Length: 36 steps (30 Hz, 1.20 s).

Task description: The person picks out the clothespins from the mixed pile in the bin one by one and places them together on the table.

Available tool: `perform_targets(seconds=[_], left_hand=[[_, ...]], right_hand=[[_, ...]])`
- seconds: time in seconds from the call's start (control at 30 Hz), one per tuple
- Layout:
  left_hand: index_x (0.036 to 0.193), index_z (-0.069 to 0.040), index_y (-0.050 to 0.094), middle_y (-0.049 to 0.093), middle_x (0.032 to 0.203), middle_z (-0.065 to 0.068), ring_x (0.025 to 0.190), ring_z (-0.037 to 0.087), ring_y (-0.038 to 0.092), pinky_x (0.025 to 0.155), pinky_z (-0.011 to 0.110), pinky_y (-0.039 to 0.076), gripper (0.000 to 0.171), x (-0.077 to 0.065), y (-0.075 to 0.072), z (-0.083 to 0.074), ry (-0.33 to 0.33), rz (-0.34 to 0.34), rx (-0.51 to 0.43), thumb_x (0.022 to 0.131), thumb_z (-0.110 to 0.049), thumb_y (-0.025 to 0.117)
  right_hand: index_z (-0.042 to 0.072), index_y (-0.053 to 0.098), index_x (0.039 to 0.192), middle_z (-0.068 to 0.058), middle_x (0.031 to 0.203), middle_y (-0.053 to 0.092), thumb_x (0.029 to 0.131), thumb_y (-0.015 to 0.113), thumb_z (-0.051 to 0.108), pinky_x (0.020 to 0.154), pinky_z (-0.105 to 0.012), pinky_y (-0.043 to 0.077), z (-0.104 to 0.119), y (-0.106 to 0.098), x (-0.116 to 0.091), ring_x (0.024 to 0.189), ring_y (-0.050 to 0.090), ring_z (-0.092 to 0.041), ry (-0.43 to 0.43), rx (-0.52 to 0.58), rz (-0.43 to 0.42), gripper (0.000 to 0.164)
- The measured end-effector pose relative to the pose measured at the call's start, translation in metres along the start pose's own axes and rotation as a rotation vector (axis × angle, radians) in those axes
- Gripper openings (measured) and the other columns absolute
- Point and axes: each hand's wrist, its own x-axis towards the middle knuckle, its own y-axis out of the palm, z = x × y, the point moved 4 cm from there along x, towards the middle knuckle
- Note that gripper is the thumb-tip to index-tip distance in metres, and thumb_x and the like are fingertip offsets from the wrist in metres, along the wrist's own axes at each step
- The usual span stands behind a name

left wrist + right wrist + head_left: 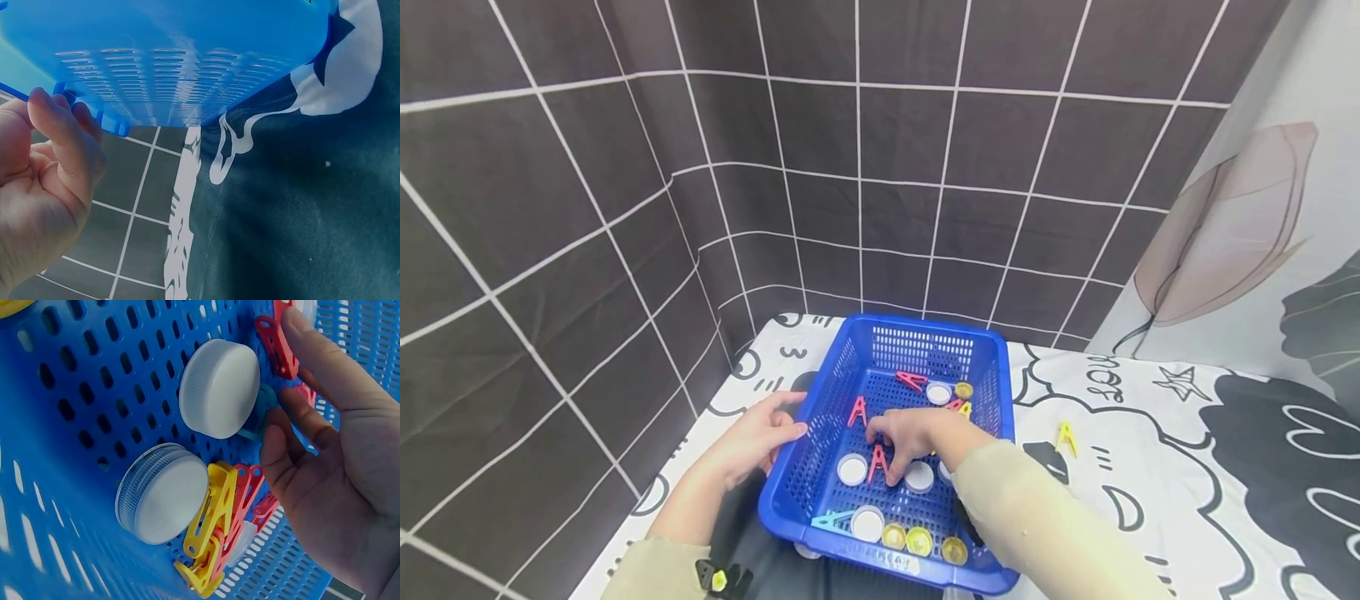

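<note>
A blue plastic basket point(891, 327) holds clothespins and round caps. My left hand point(762, 435) is at its left rim, curled fingers at the lip in the left wrist view point(56, 169). Inside, my right hand point(910, 437) reaches down with thumb and fingers apart. In the right wrist view its thumb lies by a red clothespin point(278, 350), and the other fingertips are close to a teal piece point(259, 412), partly hidden behind a white cap point(222, 387). A second white cap point(169, 497) and a yellow clothespin point(212, 509) lie near that hand.
Yellow caps point(918, 541), a white cap point(867, 523) and a light-blue clothespin point(832, 521) lie along the basket's near side. Right of the basket, a yellow clothespin point(1066, 437) sits on the patterned cloth point(1120, 467). A dark tiled-pattern wall point(895, 208) rises behind.
</note>
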Motion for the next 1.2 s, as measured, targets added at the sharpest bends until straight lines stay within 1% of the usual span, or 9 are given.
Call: perform_targets(seconds=[0.2,0.33,0.4,0.5,0.6,0.83,1.03,1.2], left_hand=[[0.140,0.000,0.034,0.052,0.071,0.008,0.045,0.016,0.047,0.037,0.029,0.043,0.059,0.0013,0.0014,0.0006,0.004,0.002,0.005,0.089,-0.014,0.062],[0.140,0.000,0.034,0.052,0.071,0.008,0.045,0.017,0.047,0.036,0.029,0.043,0.059,0.0012,0.0014,0.0007,0.001,0.001,0.004,0.089,-0.014,0.062],[0.140,0.000,0.034,0.052,0.071,0.008,0.046,0.017,0.047,0.036,0.028,0.043,0.059,0.0009,0.0012,0.0006,-0.001,-0.001,0.004,0.090,-0.014,0.062],[0.140,0.000,0.034,0.052,0.072,0.009,0.046,0.017,0.048,0.037,0.028,0.043,0.059,0.0004,0.0012,0.0001,-0.003,0.000,0.003,0.090,-0.014,0.061],[0.140,0.000,0.034,0.052,0.072,0.009,0.046,0.017,0.047,0.037,0.028,0.043,0.059,-0.0002,0.0012,-0.0005,-0.001,0.002,0.005,0.090,-0.014,0.061],[0.141,0.000,0.033,0.053,0.073,0.009,0.047,0.017,0.048,0.037,0.028,0.042,0.059,-0.0008,0.0007,-0.0004,-0.003,0.001,0.010,0.091,-0.015,0.060],[0.141,0.000,0.032,0.053,0.072,0.009,0.047,0.017,0.047,0.037,0.028,0.042,0.059,-0.0009,0.0009,-0.0007,-0.004,0.005,0.005,0.091,-0.015,0.060],[0.140,0.000,0.033,0.053,0.073,0.009,0.047,0.016,0.047,0.037,0.027,0.042,0.058,-0.0007,0.0014,0.0000,-0.005,0.004,-0.001,0.090,-0.014,0.060]], right_hand=[[0.026,0.055,0.109,0.008,0.100,0.050,0.066,0.085,0.031,0.093,-0.034,0.043,0.0018,0.0049,0.0012,0.099,0.051,-0.012,-0.004,-0.085,-0.025,0.053],[0.026,0.054,0.108,0.008,0.102,0.049,0.067,0.083,0.028,0.091,-0.033,0.045,0.0045,0.0064,0.0028,0.096,0.051,-0.012,-0.009,-0.130,-0.027,0.050],[0.025,0.054,0.111,0.007,0.105,0.050,0.069,0.081,0.026,0.091,-0.033,0.045,0.0058,0.0066,0.0035,0.097,0.051,-0.011,-0.008,-0.129,-0.028,0.050],[0.023,0.052,0.119,0.006,0.112,0.051,0.072,0.080,0.023,0.095,-0.034,0.043,0.0062,0.0063,0.0038,0.102,0.052,-0.012,0.010,-0.093,-0.033,0.054],[0.020,0.052,0.122,0.005,0.115,0.053,0.072,0.080,0.023,0.098,-0.034,0.041,0.0061,0.0060,0.0041,0.107,0.052,-0.013,0.019,-0.071,-0.041,0.058],[0.020,0.054,0.117,0.007,0.104,0.053,0.071,0.081,0.021,0.093,-0.032,0.044,0.0056,0.0053,0.0055,0.096,0.053,-0.010,0.015,-0.080,-0.047,0.053],[0.020,0.055,0.117,0.007,0.108,0.054,0.070,0.081,0.023,0.096,-0.032,0.042,0.0054,0.0055,0.0061,0.102,0.052,-0.011,0.009,-0.095,-0.047,0.054],[0.018,0.055,0.114,0.007,0.102,0.054,0.071,0.080,0.021,0.092,-0.030,0.044,0.0066,0.0047,0.0081,0.097,0.052,-0.010,-0.002,-0.097,-0.058,0.050]])
